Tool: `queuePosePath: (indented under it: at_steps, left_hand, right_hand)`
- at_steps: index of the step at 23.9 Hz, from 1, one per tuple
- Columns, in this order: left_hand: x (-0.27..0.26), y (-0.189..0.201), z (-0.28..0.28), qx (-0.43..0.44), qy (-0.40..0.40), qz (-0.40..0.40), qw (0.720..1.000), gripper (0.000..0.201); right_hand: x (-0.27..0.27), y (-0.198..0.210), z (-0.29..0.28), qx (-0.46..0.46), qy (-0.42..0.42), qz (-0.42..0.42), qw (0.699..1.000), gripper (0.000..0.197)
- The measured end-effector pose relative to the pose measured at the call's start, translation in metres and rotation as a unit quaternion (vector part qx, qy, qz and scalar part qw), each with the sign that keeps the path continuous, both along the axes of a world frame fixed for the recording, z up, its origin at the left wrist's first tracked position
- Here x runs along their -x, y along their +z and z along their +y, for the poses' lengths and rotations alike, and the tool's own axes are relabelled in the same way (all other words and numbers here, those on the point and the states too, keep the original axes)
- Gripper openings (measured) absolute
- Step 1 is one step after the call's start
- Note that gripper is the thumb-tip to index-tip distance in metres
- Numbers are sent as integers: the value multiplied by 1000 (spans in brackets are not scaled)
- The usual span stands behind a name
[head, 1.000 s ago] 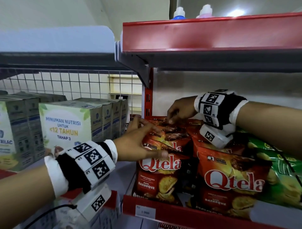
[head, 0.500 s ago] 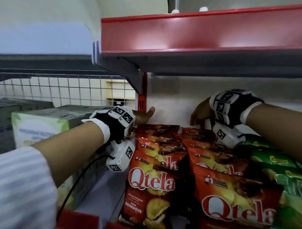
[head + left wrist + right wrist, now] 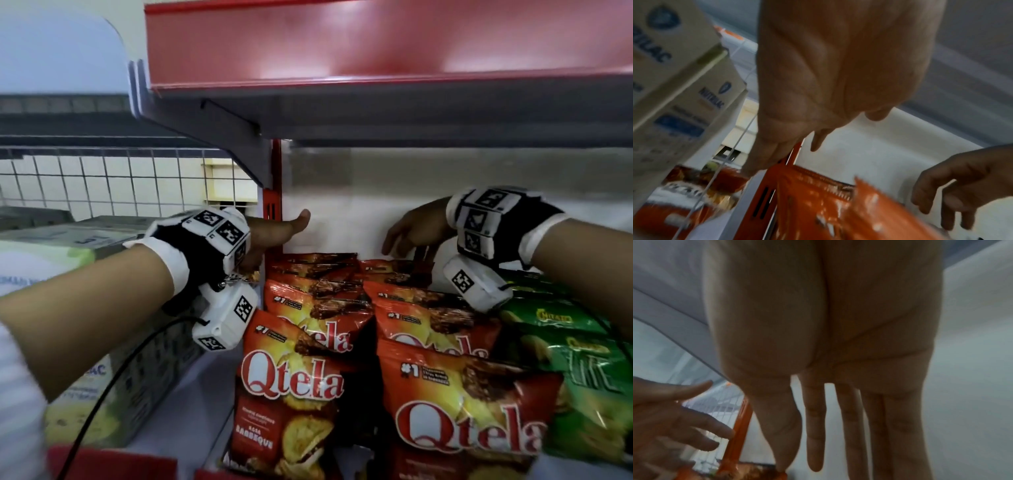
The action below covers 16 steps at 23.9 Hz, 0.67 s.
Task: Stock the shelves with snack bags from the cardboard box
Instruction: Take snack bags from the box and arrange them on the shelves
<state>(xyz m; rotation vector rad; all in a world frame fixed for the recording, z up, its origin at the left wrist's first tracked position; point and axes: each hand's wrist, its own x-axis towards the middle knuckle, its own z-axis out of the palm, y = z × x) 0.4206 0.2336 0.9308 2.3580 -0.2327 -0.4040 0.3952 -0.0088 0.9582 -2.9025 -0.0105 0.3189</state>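
Two rows of red Qtela snack bags stand on the shelf, a left row (image 3: pixel 291 370) and a right row (image 3: pixel 445 394). My left hand (image 3: pixel 284 233) reaches to the back of the left row beside the red upright post (image 3: pixel 272 212), fingers extended and holding nothing. In the left wrist view the left hand (image 3: pixel 818 97) points down past a red bag top (image 3: pixel 818 203). My right hand (image 3: pixel 407 240) hovers over the rearmost bags of the right row with straight fingers (image 3: pixel 816 426); its thumb tip touches a bag top. The cardboard box is out of view.
Green snack bags (image 3: pixel 565 342) fill the shelf to the right. Boxed milk cartons (image 3: pixel 85 377) stand in the left bay before a wire mesh (image 3: pixel 102 185). A red shelf (image 3: pixel 376 41) hangs low overhead. The white back panel (image 3: pixel 359 205) is close behind the hands.
Both hands moved from the front bags to the back of the shelf. The left hand left the front bag's face and now sits by the red post. The view came closer.
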Motion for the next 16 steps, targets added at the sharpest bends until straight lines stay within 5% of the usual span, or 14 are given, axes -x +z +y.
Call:
queuePosePath:
  at_steps: [2, 6, 8, 11, 16]
  left_hand:
    - [20, 12, 3, -82, -70, -50, 993, 85]
    - [68, 17, 17, -177, -239, -160, 941, 55]
    - [83, 0, 23, -199, -291, -162, 922, 44]
    - [90, -27, 27, -232, -289, -209, 905, 39]
    - [86, -47, 33, -140, -248, -259, 923, 22]
  right_hand:
    - [23, 13, 0, -19, 27, -9, 999, 12]
    - [67, 6, -5, 58, 89, 105, 989, 34]
    - [75, -15, -1, 99, 93, 109, 985, 29]
    - [80, -34, 3, 119, 99, 52, 987, 24]
    - [130, -17, 4, 19, 75, -106, 991, 42]
